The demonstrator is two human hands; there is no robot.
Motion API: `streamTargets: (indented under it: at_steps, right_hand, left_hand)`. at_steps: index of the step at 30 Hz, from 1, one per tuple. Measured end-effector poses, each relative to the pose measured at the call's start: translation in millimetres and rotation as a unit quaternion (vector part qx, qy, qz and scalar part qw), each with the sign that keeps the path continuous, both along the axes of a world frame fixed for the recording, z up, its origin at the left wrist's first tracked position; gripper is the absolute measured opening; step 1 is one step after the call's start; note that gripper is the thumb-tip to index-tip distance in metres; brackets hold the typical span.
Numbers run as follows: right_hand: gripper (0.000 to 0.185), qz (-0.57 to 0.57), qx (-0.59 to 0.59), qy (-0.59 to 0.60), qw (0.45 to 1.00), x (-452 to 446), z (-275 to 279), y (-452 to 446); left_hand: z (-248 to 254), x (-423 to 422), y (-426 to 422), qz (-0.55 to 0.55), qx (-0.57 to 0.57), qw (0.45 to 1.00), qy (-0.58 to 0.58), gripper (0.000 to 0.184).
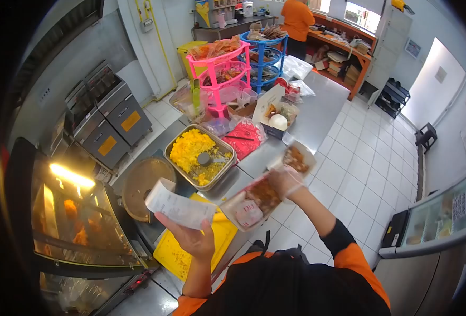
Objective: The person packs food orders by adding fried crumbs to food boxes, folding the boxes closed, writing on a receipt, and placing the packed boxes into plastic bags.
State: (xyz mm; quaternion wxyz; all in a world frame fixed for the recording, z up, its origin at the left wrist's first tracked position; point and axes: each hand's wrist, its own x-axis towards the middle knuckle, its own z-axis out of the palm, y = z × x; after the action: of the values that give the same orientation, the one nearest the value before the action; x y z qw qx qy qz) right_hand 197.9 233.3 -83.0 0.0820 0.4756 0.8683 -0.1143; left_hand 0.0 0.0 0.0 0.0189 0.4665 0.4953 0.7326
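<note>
Our left hand point(191, 239) pinches a long, curling paper slip point(177, 205) between thumb and fingers, above a yellow board point(177, 258). Our right hand point(285, 183) lies across an open food box point(263, 216) at the counter's near edge; blur hides its fingers, so we cannot tell how tightly they close. In the box sit browned food point(262, 194) and a round white packet point(248, 213). Beyond the slip stands a metal pan point(223, 171) of yellow rice point(191, 149). Farther back, we see a pink rack point(220, 89) beside a blue rack point(264, 55), and a person in orange point(297, 23).
</note>
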Motion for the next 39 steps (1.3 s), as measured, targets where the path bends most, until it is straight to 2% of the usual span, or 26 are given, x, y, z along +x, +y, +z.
streamTargets:
  at_steps: [2,3,6,9,10,11,12,14,16,18,20,23,26,27,30,33,35,37,39]
  right_hand:
    - [0.036,0.023,-0.011,-0.008,1.0,-35.1,41.7,-12.8]
    - [0.036,0.045,-0.004,0.009,0.999,-43.4,28.9,60.0]
    - [0.035,0.104,0.02,0.001,0.994,-63.3,-26.8,119.5]
    - [0.034,0.102,0.006,0.02,0.995,-65.0,-28.0,133.4]
    - [0.033,0.125,0.045,0.074,0.988,-59.3,-20.7,128.8]
    - [0.032,0.147,0.084,0.131,0.977,-48.5,-9.9,123.1]
    - [0.031,0.17,0.12,0.19,0.959,-40.5,-8.7,120.8]
    - [0.026,0.317,0.036,0.267,0.909,-34.4,-33.7,116.1]
    - [0.022,0.473,0.033,0.319,0.821,-19.6,-36.4,117.5]
    - [0.018,0.559,0.022,0.323,0.764,-15.9,-52.3,119.0]
    - [0.015,0.59,0.01,0.28,0.757,-18.9,-83.4,120.1]
    - [0.013,0.596,-0.014,0.393,0.7,11.7,-80.9,83.8]
    - [0.012,0.595,-0.117,0.254,0.754,35.5,-88.5,62.8]
    - [0.013,0.589,-0.142,0.26,0.752,44.2,-93.4,61.5]
    - [0.014,0.552,-0.228,0.289,0.748,77.7,-120.7,69.5]
    - [0.017,0.48,-0.328,0.347,0.736,105.6,-175.1,97.6]
    - [0.014,0.421,-0.329,0.388,0.751,132.2,-150.5,140.4]
    - [0.008,0.423,-0.303,0.432,0.736,148.2,-146.3,187.2]
    - [0.005,0.481,-0.086,0.392,0.779,149.3,-127.1,217.6]
  left_hand:
    - [-5.4,7.6,8.2,0.002,-0.021,0.999,0.041,0.095]
    - [-5.2,12.8,28.1,0.004,-0.03,0.998,0.06,0.095]
    - [-17.4,37.5,31.5,0.052,-0.049,0.997,0.032,0.095]
    - [-24.3,64.7,40.2,0.157,-0.103,0.982,0.018,0.096]
    - [-40.9,72.1,37.7,0.208,-0.17,0.963,0.032,0.096]
    - [-51.8,83.7,42.0,0.222,-0.173,0.959,-0.034,0.095]
    - [-60.7,96.4,48.9,0.237,-0.171,0.951,-0.099,0.094]
    - [-56.8,121.4,70.5,0.299,-0.145,0.919,-0.212,0.095]
    - [-56.2,137.5,86.1,0.346,-0.143,0.901,-0.218,0.095]
    - [-61.9,148.5,84.9,0.382,-0.166,0.889,-0.191,0.094]
    - [-68.0,158.0,78.5,0.419,-0.168,0.877,-0.163,0.093]
    - [-77.2,175.0,57.2,0.461,-0.175,0.853,-0.173,0.092]
    - [-88.6,193.5,51.9,0.487,-0.18,0.824,-0.225,0.092]
    - [-93.9,199.0,51.0,0.493,-0.185,0.814,-0.246,0.093]
    - [-131.2,216.7,61.4,0.447,-0.226,0.824,-0.265,0.091]
    - [-158.4,223.6,92.7,0.35,-0.198,0.871,-0.283,0.092]
    - [-155.9,220.1,120.1,0.276,-0.155,0.896,-0.312,0.093]
    - [-142.3,217.2,143.8,0.225,-0.151,0.917,-0.293,0.092]
    - [-112.8,212.7,168.1,0.188,-0.125,0.942,-0.247,0.091]
